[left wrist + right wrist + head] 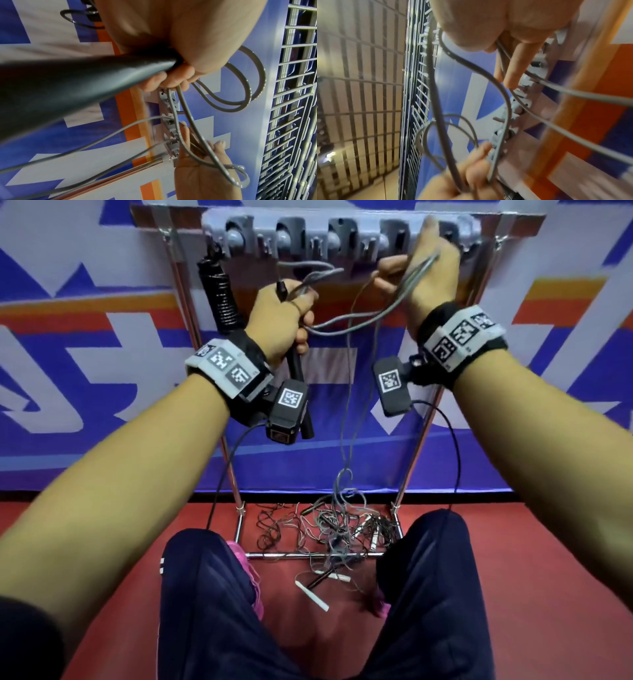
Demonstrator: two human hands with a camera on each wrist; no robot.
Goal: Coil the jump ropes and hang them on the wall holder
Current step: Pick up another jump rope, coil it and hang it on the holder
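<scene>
Banner wall (102, 251); holder (308, 231) mounted high; right hand (434, 290) pinching rope (423, 266) loops, nearest it; left hand (277, 316) gripping handle (296, 364), lower.

Slack grey rope (346, 320) between the left hand (281, 313) and right hand (431, 272) bars the centre, a coiled black rope (219, 292) hangs at 10 o'clock, tangled ropes (335, 529) litter the floor (531, 559) at 6 o'clock; 3 and 9 o'clock lie open.

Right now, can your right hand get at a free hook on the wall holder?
Probably yes. The right hand, holding grey rope loops, is raised at the right end of the wall holder, with nothing visible between them. The only hung rope, a black coil, occupies the far-left end.
</scene>
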